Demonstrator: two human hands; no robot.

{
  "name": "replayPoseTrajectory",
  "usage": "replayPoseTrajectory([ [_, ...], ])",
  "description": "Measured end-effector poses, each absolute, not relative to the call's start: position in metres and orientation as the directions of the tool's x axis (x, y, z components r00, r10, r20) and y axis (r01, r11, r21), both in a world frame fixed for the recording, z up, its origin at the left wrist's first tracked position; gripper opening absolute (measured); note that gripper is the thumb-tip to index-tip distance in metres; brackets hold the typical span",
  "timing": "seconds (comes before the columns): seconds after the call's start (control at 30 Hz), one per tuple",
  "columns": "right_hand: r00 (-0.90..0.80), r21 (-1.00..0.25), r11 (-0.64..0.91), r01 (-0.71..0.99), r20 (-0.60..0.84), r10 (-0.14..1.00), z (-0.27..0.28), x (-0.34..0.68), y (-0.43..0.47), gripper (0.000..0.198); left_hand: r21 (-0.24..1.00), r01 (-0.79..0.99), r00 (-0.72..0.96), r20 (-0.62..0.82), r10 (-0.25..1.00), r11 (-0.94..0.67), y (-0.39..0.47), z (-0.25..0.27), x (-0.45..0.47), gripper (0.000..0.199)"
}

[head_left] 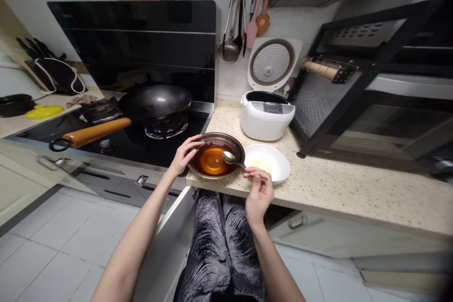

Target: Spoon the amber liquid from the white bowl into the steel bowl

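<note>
A metal bowl (241,145) of amber-brown liquid stands at the counter's front edge, beside the stove. My left hand (184,153) grips its left rim, fingers over the edge. In my right hand (260,191) is a metal spoon (229,157), pinched near the end of its handle. The spoon's head hangs over the right side of the metal bowl; whether it touches the liquid I cannot tell. Just right of that bowl, and partly behind my right hand, sits a white bowl (282,163) with a little pale yellow liquid in it.
A rice cooker (268,120) with its lid up stands behind the bowls. On the stove at left is a black wok (159,99), its wooden handle (101,132) jutting forward. A dark-framed oven (382,118) occupies the right. Below the counter, a drawer (173,207) is pulled out.
</note>
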State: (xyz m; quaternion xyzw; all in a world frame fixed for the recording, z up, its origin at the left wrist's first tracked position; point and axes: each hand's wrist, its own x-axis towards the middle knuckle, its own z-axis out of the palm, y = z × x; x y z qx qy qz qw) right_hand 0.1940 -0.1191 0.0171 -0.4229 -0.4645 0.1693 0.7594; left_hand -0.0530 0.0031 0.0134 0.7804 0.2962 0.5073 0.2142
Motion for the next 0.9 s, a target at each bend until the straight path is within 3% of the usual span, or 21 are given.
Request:
replayPoseTrajectory([
  [0.63,0.635,-0.743,0.616,0.262,0.613,0.470,0.037,0.237,-0.124,0.022,0.633,0.246,0.313,0.665,0.678,-0.734,0.004,0.013,-0.054,0.041],
  [0.9,0.590,-0.716,0.577,0.393,0.678,0.439,0.025,0.254,-0.128,0.021,0.626,0.262,0.311,0.666,0.678,-0.735,0.006,0.012,-0.055,0.040],
])
